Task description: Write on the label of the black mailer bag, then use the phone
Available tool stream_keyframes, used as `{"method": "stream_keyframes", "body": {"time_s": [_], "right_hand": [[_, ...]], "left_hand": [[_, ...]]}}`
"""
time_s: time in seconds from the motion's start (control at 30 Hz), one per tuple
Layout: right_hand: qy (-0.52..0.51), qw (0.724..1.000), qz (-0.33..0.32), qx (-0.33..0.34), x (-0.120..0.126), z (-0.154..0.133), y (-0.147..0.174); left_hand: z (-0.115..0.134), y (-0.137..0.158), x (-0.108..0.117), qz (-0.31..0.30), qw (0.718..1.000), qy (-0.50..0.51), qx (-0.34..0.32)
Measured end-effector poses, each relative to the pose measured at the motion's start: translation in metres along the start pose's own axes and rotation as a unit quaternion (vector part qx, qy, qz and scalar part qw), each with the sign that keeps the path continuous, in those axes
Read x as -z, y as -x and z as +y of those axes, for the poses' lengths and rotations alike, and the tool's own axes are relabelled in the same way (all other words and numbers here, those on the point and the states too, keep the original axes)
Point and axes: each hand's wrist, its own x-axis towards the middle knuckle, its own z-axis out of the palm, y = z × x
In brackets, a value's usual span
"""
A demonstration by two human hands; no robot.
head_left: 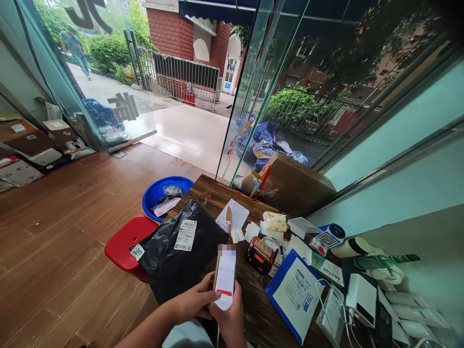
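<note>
Over near edge of wooden tabletop (210,193): both hands cup phone (225,279). Left hand (194,300) wrapped round its left side, right hand (229,316) gripping lower end, thumb near screen. Screen lit, shows timer digits and red bar. Black parcel bag (177,251) with label lies just beside phone, sealed, untouched. Label printer (260,253) and blue-edged envelope (295,292) near right; no scanning or opening visibly done yet.

Both hands hold a phone (225,279) over the near edge of the worktop (213,193), the left hand (194,300) beside the right hand (230,319). A parcel bag (177,251) lies on the worktop left of the phone, overhanging a stool (125,241). Behind the stool a basin (155,193) sits on the floor. Right of the phone stands a label printer (260,253), with an envelope (295,295) nearer and further right. A cardboard box (297,183) rests at the worktop's far end.
</note>
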Motion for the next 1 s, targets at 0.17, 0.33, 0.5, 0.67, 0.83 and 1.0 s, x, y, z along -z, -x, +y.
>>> {"method": "stream_keyframes", "body": {"time_s": [0.17,0.33,0.5,0.67,0.83,1.0], "right_hand": [[-0.052,0.997,-0.057,-0.007,-0.003,-0.043,0.013],[-0.196,0.977,-0.083,-0.025,-0.009,-0.08,0.032],[-0.142,0.985,-0.015,-0.093,-0.004,-0.092,0.02],[-0.106,0.99,-0.001,-0.089,-0.002,-0.092,0.006],[-0.015,1.0,-0.009,-0.016,-0.009,-0.1,0.009],[0.008,0.999,0.031,0.006,-0.009,-0.093,0.009]], "left_hand": [[0.005,0.004,-0.021,-0.11,0.97,0.206,-0.058],[0.003,0.01,-0.011,-0.145,0.962,0.222,-0.067],[-0.003,0.01,-0.009,-0.162,0.959,0.229,-0.028],[-0.007,0.013,-0.01,-0.117,0.963,0.238,-0.039],[-0.01,0.017,-0.01,-0.096,0.968,0.219,-0.07],[-0.008,0.02,-0.013,-0.087,0.968,0.223,-0.078]]}}
